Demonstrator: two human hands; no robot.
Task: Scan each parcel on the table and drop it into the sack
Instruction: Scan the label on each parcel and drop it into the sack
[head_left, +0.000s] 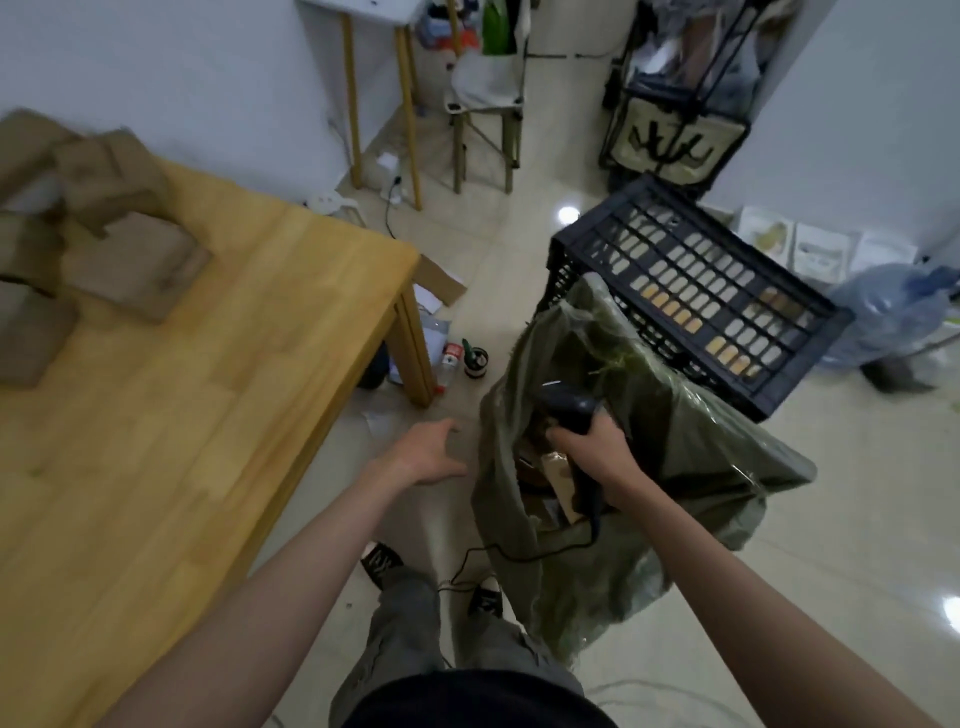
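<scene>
sack (649, 467) holding parcels (558, 475), crate (691, 291) behind

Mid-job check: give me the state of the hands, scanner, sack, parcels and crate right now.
left hand: open, empty, above the floor between table and sack
right hand: grips the scanner over the sack mouth
scanner: held, cable trailing to the floor
sack: open, leaning on the crate, parcels inside
parcels: stacked on the table, blurred
crate: tilted on the floor

Home room as packing spot: wooden table (208, 332), tiled floor (857, 519), folding chair (485, 104), plastic crate (691, 291).
</scene>
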